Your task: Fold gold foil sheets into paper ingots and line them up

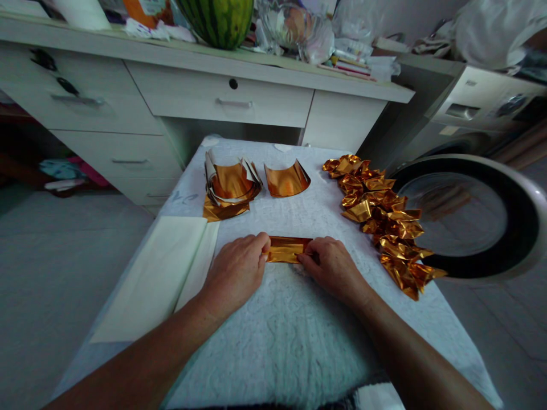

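A strip of gold foil paper [284, 249], folded lengthwise, lies across the middle of the cloth-covered table [277, 330]. Its left end is pinched in my left hand [243, 259], its right end in my right hand [329, 259]. Both hands have their fingers closed, and the fingertips partly cover the strip's ends. Beyond them sits a curled stack of gold foil sheets [233, 181] with pale backs. A single curved gold sheet [287, 179] rests to the right of that stack. Farther right, a row of folded gold foil pieces [380, 216] runs along the table's edge.
White paper sheets [149, 285] lie on the table's left side. A white drawer cabinet [231, 97] stands behind, with a watermelon [220, 23] and plastic bags on top. At the right, a washing machine's open round door [465, 216] reaches close to the table edge.
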Motion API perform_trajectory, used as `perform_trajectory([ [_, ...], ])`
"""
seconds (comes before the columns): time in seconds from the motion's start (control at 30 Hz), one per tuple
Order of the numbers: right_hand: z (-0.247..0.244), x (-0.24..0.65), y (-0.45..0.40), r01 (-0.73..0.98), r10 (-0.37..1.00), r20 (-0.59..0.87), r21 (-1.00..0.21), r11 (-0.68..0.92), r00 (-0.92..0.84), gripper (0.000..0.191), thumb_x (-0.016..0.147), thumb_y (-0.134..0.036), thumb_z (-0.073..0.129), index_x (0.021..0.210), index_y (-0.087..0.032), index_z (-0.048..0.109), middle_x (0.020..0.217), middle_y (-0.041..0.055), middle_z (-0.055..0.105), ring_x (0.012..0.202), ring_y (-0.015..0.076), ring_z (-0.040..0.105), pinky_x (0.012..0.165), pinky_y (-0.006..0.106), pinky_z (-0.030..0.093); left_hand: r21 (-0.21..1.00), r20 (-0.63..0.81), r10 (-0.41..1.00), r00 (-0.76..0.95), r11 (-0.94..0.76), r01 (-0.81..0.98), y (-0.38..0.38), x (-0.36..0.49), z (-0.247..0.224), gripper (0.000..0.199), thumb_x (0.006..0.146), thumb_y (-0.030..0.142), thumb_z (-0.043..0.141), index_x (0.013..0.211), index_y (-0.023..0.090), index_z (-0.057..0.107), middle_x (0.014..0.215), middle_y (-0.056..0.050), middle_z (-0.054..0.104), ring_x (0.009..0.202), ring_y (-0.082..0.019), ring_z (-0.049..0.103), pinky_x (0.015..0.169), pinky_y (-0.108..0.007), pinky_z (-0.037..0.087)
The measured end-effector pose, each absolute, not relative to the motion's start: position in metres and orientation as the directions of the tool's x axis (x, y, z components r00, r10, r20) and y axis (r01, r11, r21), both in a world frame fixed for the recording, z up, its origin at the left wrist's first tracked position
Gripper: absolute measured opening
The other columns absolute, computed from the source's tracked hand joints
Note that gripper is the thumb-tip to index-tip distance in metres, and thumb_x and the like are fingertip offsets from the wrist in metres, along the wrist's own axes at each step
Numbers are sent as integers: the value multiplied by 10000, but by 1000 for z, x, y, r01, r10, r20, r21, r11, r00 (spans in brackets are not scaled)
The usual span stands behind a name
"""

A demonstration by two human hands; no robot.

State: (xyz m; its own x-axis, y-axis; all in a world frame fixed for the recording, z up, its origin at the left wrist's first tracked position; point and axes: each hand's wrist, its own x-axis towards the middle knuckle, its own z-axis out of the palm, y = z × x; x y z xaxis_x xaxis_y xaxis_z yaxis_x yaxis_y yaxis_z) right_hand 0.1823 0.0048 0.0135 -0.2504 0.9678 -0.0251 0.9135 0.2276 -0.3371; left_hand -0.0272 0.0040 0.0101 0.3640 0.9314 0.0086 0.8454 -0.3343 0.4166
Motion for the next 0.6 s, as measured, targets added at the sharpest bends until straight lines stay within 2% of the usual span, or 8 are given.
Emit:
perform_trajectory([
  [0.13,14,181,6,913,968,-31,-342,222,-247,207,885,-296,602,722,-176,647,733,36,670,699,168,546,666,296,312,317,88,888,450,-454,833,1,-25,11,200,898,71,497,977,205,622,934,-34,620,889,-222,572,761,-356,440],
  [0.27,13,182,6,917,971,-35,-338,211,-236,186,868,-284,615,718,-177,645,738,37,672,707,170,547,667,295,311,92,164,820,548,-566,819,-8,-19,13,154,916,130,550,942,211,678,916,-36,654,897,-254,577,778,-409,459],
  [0.4,11,183,6,916,972,-27,-340,211,-234,211,867,-295,615,688,-183,630,704,25,652,674,157,529,661,290,309,-104,167,772,613,-605,790,-22,-10,10,171,863,51,553,907,133,697,841,-62,662,804,-242,606,764,-401,505],
  [0.5,11,183,7,917,972,-35,-341,207,-232,201,863,-289,617,692,-183,629,709,24,653,678,156,531,666,287,308,-201,173,766,619,-588,784,-34,-4,6,261,830,38,534,1023,81,705,923,-120,694,840,-266,642,763,-402,533],
  [0.6,12,182,7,918,972,-44,-340,202,-230,193,864,-286,618,701,-184,632,729,28,666,707,164,549,677,287,311,-256,178,780,600,-552,793,-45,0,1,406,806,51,527,1189,28,658,1044,-189,706,929,-305,667,835,-431,541],
])
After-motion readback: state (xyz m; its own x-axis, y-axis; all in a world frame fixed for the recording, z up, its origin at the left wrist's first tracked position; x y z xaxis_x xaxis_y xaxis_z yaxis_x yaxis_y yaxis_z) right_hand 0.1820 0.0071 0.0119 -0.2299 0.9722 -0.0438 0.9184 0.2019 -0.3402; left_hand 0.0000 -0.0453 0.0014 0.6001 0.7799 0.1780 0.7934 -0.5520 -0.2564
